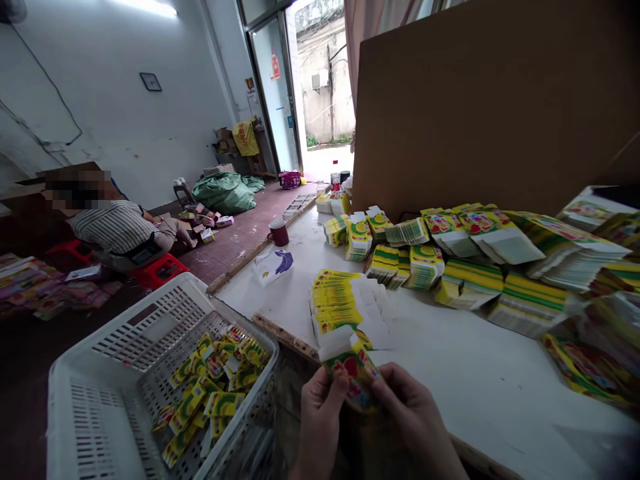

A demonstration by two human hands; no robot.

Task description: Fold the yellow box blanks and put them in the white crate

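Between my two hands, at the table's front edge, is a small yellow carton [353,373] with red fruit pictures and white flaps standing up at its top. My left hand [323,407] pinches its left side with thumb and fingers. On the right side, my right hand [403,397] grips it the same way. Just beyond the hands, a fanned row of flat yellow and white cartons [337,300] lies on the white table [450,360]. To the left, a white plastic basket [85,393] holds many yellow cartons [213,380].
Stacks of flat cartons [470,283] line the right of the table before a large brown board [475,107]. A dark red mug [279,233] and a white-purple tissue pack [273,265] stand near the left edge. Another person [117,227] sits at left on a red stool [160,270].
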